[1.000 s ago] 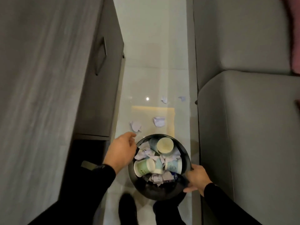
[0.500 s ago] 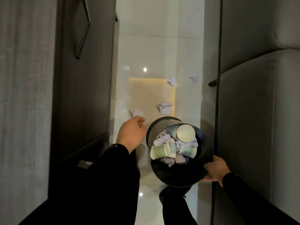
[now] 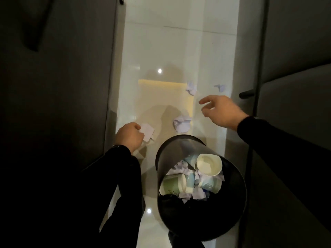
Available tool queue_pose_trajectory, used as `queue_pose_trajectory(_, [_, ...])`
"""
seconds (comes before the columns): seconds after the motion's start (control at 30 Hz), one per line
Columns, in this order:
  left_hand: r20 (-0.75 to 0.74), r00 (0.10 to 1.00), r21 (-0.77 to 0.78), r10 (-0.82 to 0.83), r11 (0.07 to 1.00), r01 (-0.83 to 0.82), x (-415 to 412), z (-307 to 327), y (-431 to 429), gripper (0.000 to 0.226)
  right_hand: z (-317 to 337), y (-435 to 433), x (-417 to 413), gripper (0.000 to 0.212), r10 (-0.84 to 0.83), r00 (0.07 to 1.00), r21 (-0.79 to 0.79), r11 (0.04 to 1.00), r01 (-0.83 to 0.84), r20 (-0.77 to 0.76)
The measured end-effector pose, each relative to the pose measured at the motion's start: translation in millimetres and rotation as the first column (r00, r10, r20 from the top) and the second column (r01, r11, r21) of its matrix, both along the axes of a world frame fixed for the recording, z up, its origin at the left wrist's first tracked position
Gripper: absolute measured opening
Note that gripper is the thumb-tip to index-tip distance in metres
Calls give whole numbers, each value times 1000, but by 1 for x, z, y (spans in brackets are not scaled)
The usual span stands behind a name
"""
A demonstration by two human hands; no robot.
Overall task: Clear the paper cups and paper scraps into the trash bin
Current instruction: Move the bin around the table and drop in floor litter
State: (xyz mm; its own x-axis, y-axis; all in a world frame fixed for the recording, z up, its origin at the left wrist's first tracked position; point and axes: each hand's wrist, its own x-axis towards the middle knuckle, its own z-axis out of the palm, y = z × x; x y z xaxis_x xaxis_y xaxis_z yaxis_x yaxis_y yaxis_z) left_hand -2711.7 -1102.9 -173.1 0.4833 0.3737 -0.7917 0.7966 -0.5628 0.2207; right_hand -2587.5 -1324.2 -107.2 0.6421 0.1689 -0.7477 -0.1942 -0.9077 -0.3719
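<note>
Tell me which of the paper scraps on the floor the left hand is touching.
The flat scrap left of the trash bin: the left hand has its fingers on it. The crumpled scrap and the two far scraps lie untouched.

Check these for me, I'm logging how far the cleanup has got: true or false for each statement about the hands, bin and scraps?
1. The left hand is on a paper scrap on the floor. True.
2. The right hand grips the trash bin. False: it hangs open, clear of the bin.
3. Paper cups lie in the bin. True.
4. The floor holds no more scraps. False: a crumpled scrap and two farther ones remain.
</note>
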Motion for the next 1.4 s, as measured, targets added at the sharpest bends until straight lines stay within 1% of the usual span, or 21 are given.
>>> queue_pose_trajectory(0.1, [-15,1000,10,9,1000,-9,-6,-49,-5,54,-47,5,10,36,169,982,-30,985,-172,-84])
queue_pose_trajectory(0.2, [-53,998,38,37,999,-35,-8,-86,-10,66,-81,1,13,38,200,974,-13,979,-202,-102])
queue_pose_trajectory(0.27, [-76,997,82,21,997,-15,-8,-103,-13,61,-97,-5,14,39,191,977,-12,981,-193,-94])
queue_pose_trajectory(0.33, [-27,999,121,19,992,-16,-8,-111,-12,43,-106,-12,12,38,177,977,-14,984,-180,-115])
queue_pose_trajectory(0.4, [41,998,114,57,992,-61,-5,-106,-12,23,-109,-18,8,36,155,979,-10,987,-158,-130])
queue_pose_trajectory(0.47, [105,982,68,156,984,-163,2,-86,-11,19,-103,-20,4,34,95,989,4,995,-95,-117])
queue_pose_trajectory(0.53, [197,929,-36,312,950,-311,15,-51,-14,20,-89,-22,0,32,19,996,20,1000,-18,-92])
queue_pose_trajectory(0.57, [261,893,-101,366,930,-352,23,-29,-17,18,-80,-23,-1,32,-23,996,23,999,25,-84])
queue_pose_trajectory(0.67, [432,805,-251,406,912,-325,40,48,-28,8,-52,-23,-5,29,-136,986,42,989,141,-91])
queue_pose_trajectory(0.77, [511,760,-372,401,901,-226,37,118,-45,8,-24,-30,-4,27,-167,982,36,985,171,-93])
queue_pose_trajectory(0.8, [518,775,-389,362,907,-164,30,136,-53,7,-15,-34,-3,27,-179,979,33,983,182,-94])
queue_pose_trajectory(0.83, [540,795,-376,276,924,-65,21,149,-61,7,-7,-38,-3,27,-195,976,31,980,199,-95])
queue_pose_trajectory(0.9, [585,811,-278,-4,938,205,1,162,-75,11,5,-46,-2,26,-215,973,28,976,218,-85])
queue_pose_trajectory(0.97, [563,758,-106,-329,881,461,-15,164,-86,24,11,-50,-3,26,-220,973,17,975,222,-76])
queue_pose_trajectory(1.0, [538,726,-29,-428,851,524,-20,161,-87,35,11,-51,-4,26,-210,975,15,977,211,-75])
queue_pose_trajectory(1.03, [526,730,-1,-435,859,512,-21,157,-86,42,8,-50,-5,27,-188,979,13,982,189,-76])
queue_pose_trajectory(1.07, [524,763,-10,-377,894,449,-18,154,-82,43,3,-47,-6,28,-160,984,11,987,162,-79])
queue_pose_trajectory(1.13, [537,816,-43,-215,959,281,-5,136,-68,36,-11,-39,-5,30,-101,991,2,995,101,-87])
queue_pose_trajectory(1.23, [450,890,-9,-72,996,85,16,89,-39,26,-49,-18,0,39,118,990,-25,992,-120,-79])
queue_pose_trajectory(1.3, [360,932,2,-40,999,43,27,55,-22,26,-79,-3,2,52,290,954,-34,955,-293,-77])
queue_pose_trajectory(1.4, [254,966,2,-57,998,59,32,13,-8,28,-125,17,-4,66,504,862,-57,860,-506,-46])
